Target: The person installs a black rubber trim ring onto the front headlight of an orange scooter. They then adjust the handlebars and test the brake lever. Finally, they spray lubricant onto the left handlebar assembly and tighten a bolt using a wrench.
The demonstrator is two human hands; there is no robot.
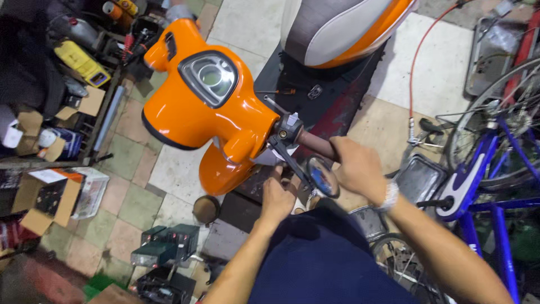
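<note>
An orange scooter [208, 107] stands below me, its handlebar cover with a round gauge facing up and its grey-and-white seat [332, 25] at the top. My right hand [357, 169] is closed around the brown handlebar grip [315, 144]. My left hand [277, 198] reaches up under the black switch housing [284, 132] and lever, fingers touching the parts beneath it. A small round mirror [322, 177] on a black stem sits between my two hands.
A blue bicycle [484, 180] stands close on the right with its wheel and frame. Open cardboard boxes [42, 200] and cluttered shelves line the left. Black batteries [166, 247] sit on the tiled floor at lower left. A red cable [416, 62] hangs at upper right.
</note>
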